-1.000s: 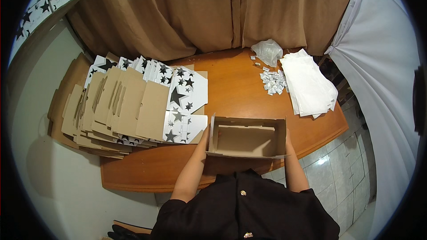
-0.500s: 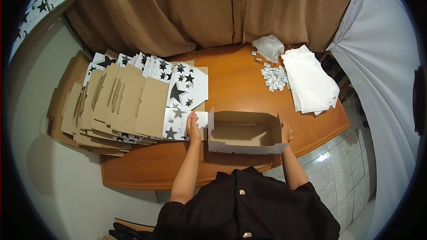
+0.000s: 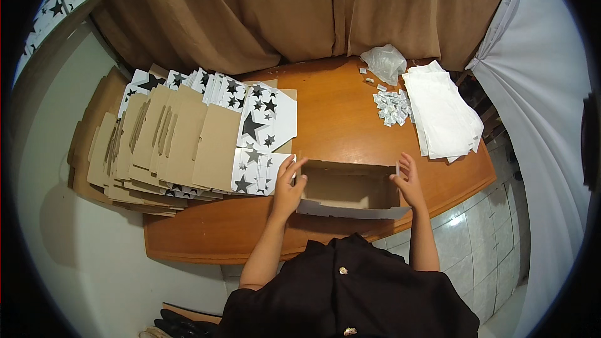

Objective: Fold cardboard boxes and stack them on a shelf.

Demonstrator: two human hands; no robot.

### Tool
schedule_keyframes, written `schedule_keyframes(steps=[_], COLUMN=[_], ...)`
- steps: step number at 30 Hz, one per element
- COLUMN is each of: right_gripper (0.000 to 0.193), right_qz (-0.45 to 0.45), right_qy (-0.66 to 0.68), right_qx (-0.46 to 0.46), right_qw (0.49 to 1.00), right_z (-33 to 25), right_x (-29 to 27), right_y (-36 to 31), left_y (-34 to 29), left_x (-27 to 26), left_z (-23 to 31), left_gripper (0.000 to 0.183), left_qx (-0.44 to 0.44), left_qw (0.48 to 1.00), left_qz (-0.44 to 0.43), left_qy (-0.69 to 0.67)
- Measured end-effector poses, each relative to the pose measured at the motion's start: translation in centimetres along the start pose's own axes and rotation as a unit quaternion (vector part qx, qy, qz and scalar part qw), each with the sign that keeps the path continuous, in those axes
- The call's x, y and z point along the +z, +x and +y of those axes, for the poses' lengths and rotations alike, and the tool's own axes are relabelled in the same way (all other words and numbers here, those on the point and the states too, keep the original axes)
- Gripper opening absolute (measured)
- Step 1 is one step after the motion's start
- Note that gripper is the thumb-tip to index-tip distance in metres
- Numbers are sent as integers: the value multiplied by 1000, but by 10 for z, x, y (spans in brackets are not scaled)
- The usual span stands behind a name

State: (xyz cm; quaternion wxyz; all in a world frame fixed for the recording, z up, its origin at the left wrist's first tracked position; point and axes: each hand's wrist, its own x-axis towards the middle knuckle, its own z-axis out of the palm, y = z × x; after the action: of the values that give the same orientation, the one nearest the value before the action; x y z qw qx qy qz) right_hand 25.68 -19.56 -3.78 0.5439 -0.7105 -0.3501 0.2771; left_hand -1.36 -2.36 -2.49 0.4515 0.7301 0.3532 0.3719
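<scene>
Box (image 3: 350,210) just reached at the rim!
Left hand (image 3: 289,189) at nine o'clock, right hand (image 3: 410,183) at three, fingers parted; top left unclosed.

The left hand (image 3: 289,189) hides part of the box (image 3: 350,212). The little packets (image 3: 393,109) are too tiny to make out. The black shirt (image 3: 350,288) is cut off below.

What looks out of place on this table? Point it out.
A few small packets lie beside the plastic bag, apart from the main pile. The white sheets to the right are stacked unevenly, their edges not lined up. The open box shows no plain damage.
</scene>
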Motion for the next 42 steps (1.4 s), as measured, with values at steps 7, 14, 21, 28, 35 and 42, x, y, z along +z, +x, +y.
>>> schedule_keyframes(steps=[7,14,21,28,35,42], right_gripper=[47,48,60,56,51,44], right_qz=[21,77,34,39,70,96], right_qy=[64,164,254,263,247,256], right_qx=[-24,44,46,47,38,5], right_qw=[997,982,966,963,966,962], right_z=[15,17,4,13,18,23], right_x=[-11,-11,-12,-12,-4,1], right_y=[10,12,2,7,10,11], left_y=[0,-10,-12,-9,-18,-9], left_x=[-27,-35,-20,0,20,3], left_z=[-30,-16,-12,-12,-63,-31], left_gripper=[28,94,101,83,71,37], left_qx=[-34,35,29,78,300,321], left_qw=[999,988,995,972,938,919], left_qz=[-5,-145,-98,1,44,-35], left_qy=[-38,-43,-4,224,169,226])
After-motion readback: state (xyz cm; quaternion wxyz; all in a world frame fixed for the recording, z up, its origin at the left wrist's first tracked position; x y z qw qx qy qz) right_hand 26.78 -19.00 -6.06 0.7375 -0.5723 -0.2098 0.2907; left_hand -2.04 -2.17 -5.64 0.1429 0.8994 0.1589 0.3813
